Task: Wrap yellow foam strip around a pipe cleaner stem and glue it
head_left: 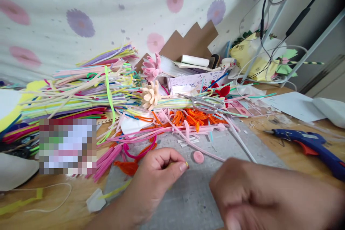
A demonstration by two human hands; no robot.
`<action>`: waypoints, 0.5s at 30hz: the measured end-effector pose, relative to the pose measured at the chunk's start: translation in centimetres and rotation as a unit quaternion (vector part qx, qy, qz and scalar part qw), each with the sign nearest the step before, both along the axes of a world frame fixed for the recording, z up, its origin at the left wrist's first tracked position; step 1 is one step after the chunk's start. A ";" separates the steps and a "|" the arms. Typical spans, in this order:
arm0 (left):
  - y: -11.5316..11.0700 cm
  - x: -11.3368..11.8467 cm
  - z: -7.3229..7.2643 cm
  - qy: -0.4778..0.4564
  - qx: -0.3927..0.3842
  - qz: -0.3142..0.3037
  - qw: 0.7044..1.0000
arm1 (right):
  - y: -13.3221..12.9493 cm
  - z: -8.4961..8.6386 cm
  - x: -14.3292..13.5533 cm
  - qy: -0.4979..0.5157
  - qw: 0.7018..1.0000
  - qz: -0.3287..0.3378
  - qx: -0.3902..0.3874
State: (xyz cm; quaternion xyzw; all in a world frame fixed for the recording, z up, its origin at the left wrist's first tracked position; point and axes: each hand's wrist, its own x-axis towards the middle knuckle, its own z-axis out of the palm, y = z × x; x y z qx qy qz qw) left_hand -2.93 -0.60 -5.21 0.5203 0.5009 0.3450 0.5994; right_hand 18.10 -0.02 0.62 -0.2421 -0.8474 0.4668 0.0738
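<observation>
My left hand is closed in a pinch over the grey mat. A small yellow tip shows at its thumb and forefinger. A yellow pipe cleaner comes out behind the same hand, towards a white tag-like piece. My right hand is at the lower right, its fingers curled in and partly blurred; whatever they hold, if anything, is hidden. Between and beyond the hands a small pink coiled disc lies on the mat. Orange pipe cleaner pieces lie just left of my left hand.
Bundles of coloured pipe cleaners are heaped at the left and back. Scissors rest on the pile near a cream fuzzy flower and a pink one. A blue glue gun lies on the right. Cables hang from a stand at the upper right.
</observation>
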 end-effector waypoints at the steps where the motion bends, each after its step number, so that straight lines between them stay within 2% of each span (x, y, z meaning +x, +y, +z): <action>1: 0.0 0.0 0.0 -0.001 0.001 0.001 1.000 | -0.2 0.1 0.0 -0.014 0.999 0.034 -0.006; 2: 0.0 0.0 0.0 -0.001 0.001 0.003 1.000 | -0.3 -0.1 -0.1 -0.019 0.999 0.040 0.001; 3: 0.0 0.0 0.0 -0.001 0.001 0.005 1.000 | -0.4 -0.4 -0.3 -0.010 1.000 0.016 0.013; 5: 0.0 0.1 0.0 0.000 0.001 0.009 1.000 | -0.3 -1.4 -1.0 0.040 0.994 -0.094 0.039; 8: 0.1 0.2 0.0 0.007 0.007 0.012 1.000 | 0.2 -3.2 -2.0 0.133 0.962 -0.228 0.062; 11: 0.2 0.2 -0.2 0.005 0.017 0.017 1.000 | 0.6 -4.5 -3.0 0.161 0.948 -0.270 0.048; 15: 0.2 -0.1 -0.4 0.015 0.031 0.010 0.999 | 1.0 -5.2 -3.8 0.171 0.933 -0.313 -0.042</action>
